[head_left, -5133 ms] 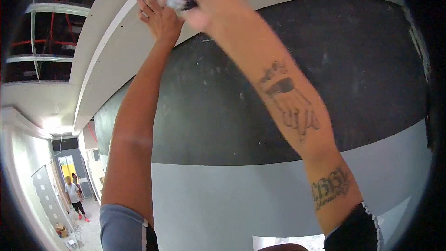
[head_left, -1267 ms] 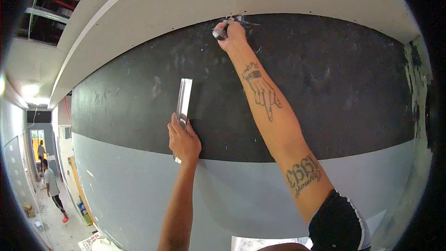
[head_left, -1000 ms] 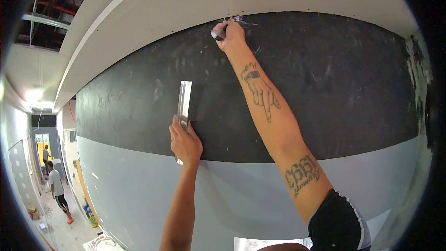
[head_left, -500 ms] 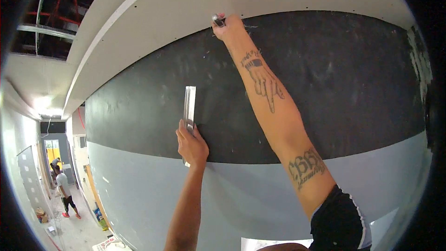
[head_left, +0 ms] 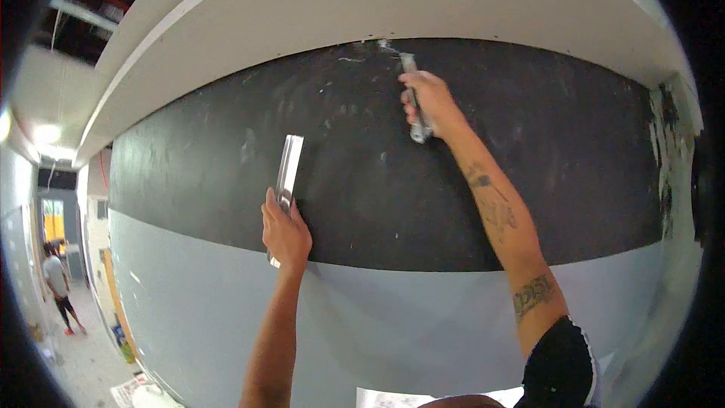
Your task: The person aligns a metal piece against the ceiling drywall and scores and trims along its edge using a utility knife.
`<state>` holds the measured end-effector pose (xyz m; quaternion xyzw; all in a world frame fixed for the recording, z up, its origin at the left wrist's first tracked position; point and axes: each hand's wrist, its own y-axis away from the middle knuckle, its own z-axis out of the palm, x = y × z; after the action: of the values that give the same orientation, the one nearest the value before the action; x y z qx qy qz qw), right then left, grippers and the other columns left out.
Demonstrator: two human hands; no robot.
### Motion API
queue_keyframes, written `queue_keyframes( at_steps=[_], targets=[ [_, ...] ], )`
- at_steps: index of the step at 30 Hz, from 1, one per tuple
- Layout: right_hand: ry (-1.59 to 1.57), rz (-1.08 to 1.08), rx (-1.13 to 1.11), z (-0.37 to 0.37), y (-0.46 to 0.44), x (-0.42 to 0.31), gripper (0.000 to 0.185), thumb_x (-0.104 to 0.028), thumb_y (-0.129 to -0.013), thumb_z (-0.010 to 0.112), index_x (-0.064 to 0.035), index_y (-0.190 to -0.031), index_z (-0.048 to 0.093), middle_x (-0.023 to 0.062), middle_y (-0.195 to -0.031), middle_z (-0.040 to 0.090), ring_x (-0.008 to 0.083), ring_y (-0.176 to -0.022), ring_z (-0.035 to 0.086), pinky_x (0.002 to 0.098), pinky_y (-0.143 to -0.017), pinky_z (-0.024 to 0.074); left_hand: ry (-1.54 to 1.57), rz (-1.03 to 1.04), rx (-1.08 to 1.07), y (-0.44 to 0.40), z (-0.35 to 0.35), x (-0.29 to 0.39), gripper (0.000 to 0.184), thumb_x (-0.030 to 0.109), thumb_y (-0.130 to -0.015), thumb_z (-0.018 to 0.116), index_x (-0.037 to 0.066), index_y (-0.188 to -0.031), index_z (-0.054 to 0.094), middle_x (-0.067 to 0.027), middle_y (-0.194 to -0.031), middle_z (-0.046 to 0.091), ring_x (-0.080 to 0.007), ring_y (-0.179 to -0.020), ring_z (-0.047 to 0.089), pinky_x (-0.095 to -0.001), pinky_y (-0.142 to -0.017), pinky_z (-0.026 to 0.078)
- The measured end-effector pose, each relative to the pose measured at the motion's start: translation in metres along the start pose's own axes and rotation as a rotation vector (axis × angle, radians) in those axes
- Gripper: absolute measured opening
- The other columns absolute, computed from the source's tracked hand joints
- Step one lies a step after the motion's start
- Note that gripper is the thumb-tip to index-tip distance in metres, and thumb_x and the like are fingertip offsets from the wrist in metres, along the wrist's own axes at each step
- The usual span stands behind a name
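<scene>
My right hand is wrapped round the handle of a putty knife, whose blade points up at the dark wall band, just below the ceiling edge. White smears of compound mark the wall and edge beside the blade. Lower and to the left, my left hand grips a long shiny metal tool, held almost upright in front of the dark band. Its lower part is hidden behind my fingers.
Overhead is a pale curved ceiling panel, with an open ceiling frame at upper left. Grey wall lies below the dark band. Down the corridor at left stands a person in a light shirt. Papers lie on the floor at lower left.
My right hand has come down and right from the ceiling edge, and the putty knife now shows below the white smears. My left hand still holds the metal tool, slightly further left in view.
</scene>
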<state>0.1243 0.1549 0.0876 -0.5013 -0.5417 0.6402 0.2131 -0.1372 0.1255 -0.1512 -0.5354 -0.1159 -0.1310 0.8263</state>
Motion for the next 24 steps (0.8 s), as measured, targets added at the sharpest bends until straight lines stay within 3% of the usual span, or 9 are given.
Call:
queue_keyframes(
  at_steps=[4,7,9,12,14,16,18,20,24],
  targets=[
    [0.308,-0.285,0.055,-0.028,0.029,-0.002,0.029,-0.027,-0.103,0.049,-0.0038,-0.119,0.054,0.005,-0.074,0.055,0.0109,-0.044,0.048,0.0282,-0.04,0.0421,-0.02,-0.041,-0.009,-0.001,0.002,-0.006,0.05,0.022,-0.096,0.06,0.001,-0.138,0.042,-0.0185,-0.11,0.059,-0.0396,-0.1,0.062,-0.0477,-0.078,0.052],
    [0.207,-0.311,-0.025,-0.038,0.038,0.001,0.03,-0.028,-0.105,0.046,-0.0046,-0.123,0.053,0.0044,-0.073,0.054,0.0098,-0.044,0.049,0.0267,-0.04,0.0426,-0.003,-0.013,0.02,-0.002,0.004,-0.005,0.049,0.024,-0.097,0.06,0.002,-0.137,0.043,-0.0173,-0.111,0.059,-0.0387,-0.1,0.062,-0.0471,-0.079,0.052],
    [0.109,-0.3,-0.069,-0.039,0.037,-0.001,0.028,-0.03,-0.106,0.046,-0.0074,-0.121,0.052,0.0041,-0.076,0.054,0.0096,-0.043,0.049,0.0264,-0.04,0.0436,0.003,-0.089,-0.042,-0.004,-0.002,0.0,0.045,0.03,-0.1,0.056,0.005,-0.136,0.043,-0.02,-0.119,0.059,-0.0424,-0.109,0.06,-0.0504,-0.082,0.051],
    [0.102,-0.329,-0.076,-0.039,0.036,0.002,0.029,-0.031,-0.105,0.047,-0.0074,-0.122,0.052,0.0042,-0.076,0.054,0.01,-0.044,0.049,0.0264,-0.04,0.0435,0.109,-0.214,-0.038,-0.027,-0.016,0.033,0.043,0.029,-0.1,0.057,0.005,-0.133,0.045,-0.018,-0.111,0.059,-0.0397,-0.101,0.062,-0.0489,-0.079,0.05],
    [0.042,-0.324,-0.091,-0.041,0.036,0.004,0.029,-0.031,-0.105,0.047,-0.0072,-0.122,0.052,0.0044,-0.076,0.054,0.0102,-0.045,0.05,0.0264,-0.039,0.0437,0.215,0.041,0.168,-0.064,-0.017,0.059,0.04,0.03,-0.099,0.059,0.004,-0.129,0.049,-0.0177,-0.113,0.058,-0.0374,-0.095,0.063,-0.0471,-0.077,0.049],
    [-0.069,-0.33,-0.074,-0.047,0.035,0.005,0.028,-0.029,-0.105,0.047,-0.0064,-0.121,0.052,0.0039,-0.075,0.055,0.0101,-0.043,0.05,0.0272,-0.039,0.0442,0.418,0.191,0.267,-0.116,-0.028,0.101,0.04,0.031,-0.096,0.065,0.004,-0.123,0.053,-0.016,-0.102,0.061,-0.0315,-0.084,0.063,-0.043,-0.073,0.048],
    [-0.113,-0.325,-0.077,-0.045,0.039,0.004,0.028,-0.028,-0.105,0.047,-0.0064,-0.121,0.052,0.004,-0.075,0.055,0.0102,-0.043,0.05,0.0272,-0.038,0.0441,0.639,0.048,0.054,-0.156,-0.051,0.157,0.039,0.026,-0.091,0.07,0.002,-0.117,0.057,-0.0118,-0.085,0.064,-0.025,-0.077,0.06,-0.0379,-0.073,0.047],
    [-0.11,-0.328,-0.083,-0.046,0.037,0.006,0.028,-0.029,-0.105,0.047,-0.0064,-0.121,0.052,0.0041,-0.075,0.054,0.0102,-0.043,0.05,0.0273,-0.039,0.0444,1.005,0.151,0.122,-0.19,-0.03,0.193,0.045,0.022,-0.087,0.074,-0.001,-0.121,0.053,-0.0065,-0.072,0.062,-0.0214,-0.075,0.06,-0.0372,-0.076,0.047],
    [-0.142,-0.343,-0.082,-0.047,0.037,0.007,0.029,-0.03,-0.105,0.048,-0.0059,-0.12,0.052,0.0046,-0.076,0.054,0.0099,-0.043,0.049,0.0276,-0.039,0.044,1.027,0.129,0.127,-0.238,0.019,0.236,0.049,0.016,-0.089,0.069,-0.003,-0.126,0.044,-0.0112,-0.092,0.063,-0.0224,-0.084,0.06,-0.0373,-0.081,0.046]
  ],
)
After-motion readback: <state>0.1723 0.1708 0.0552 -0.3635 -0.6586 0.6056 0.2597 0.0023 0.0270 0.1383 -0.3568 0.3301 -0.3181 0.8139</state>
